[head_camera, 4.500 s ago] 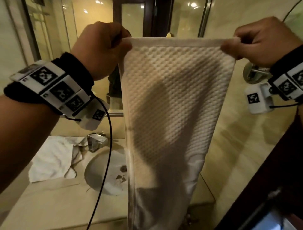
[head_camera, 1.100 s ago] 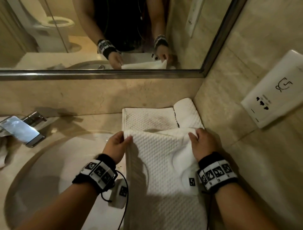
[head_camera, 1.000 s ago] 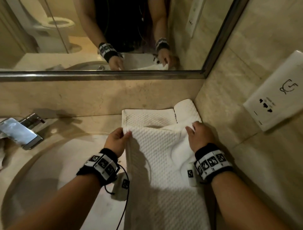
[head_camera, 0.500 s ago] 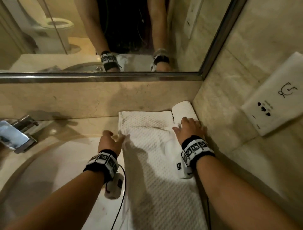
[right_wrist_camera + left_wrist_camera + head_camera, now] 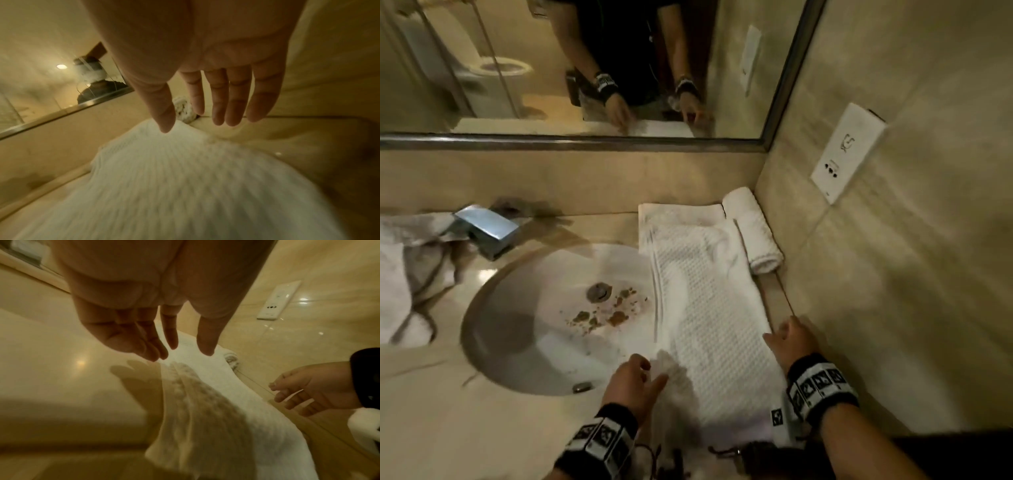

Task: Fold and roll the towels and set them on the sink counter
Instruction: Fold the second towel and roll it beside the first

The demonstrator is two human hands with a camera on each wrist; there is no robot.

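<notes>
White rolled towel [image 5: 755, 230] beside flat towel [image 5: 709, 308]

Beige marble tabletop [image 5: 441, 404] with an oval sink basin [image 5: 524, 329] sunk into it, brown specks near the drain. A long folded waffle towel [image 5: 709, 308] lies flat along the right side, its left edge overhanging the basin. A rolled towel [image 5: 755, 233] sits beside it against the wall. A crumpled towel [image 5: 400, 274] lies far left, by the faucet [image 5: 486, 233].

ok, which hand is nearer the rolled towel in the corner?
Right. The right hand sits just below the rolled towel, near the wall; the left hand is across the flat towel.
</notes>
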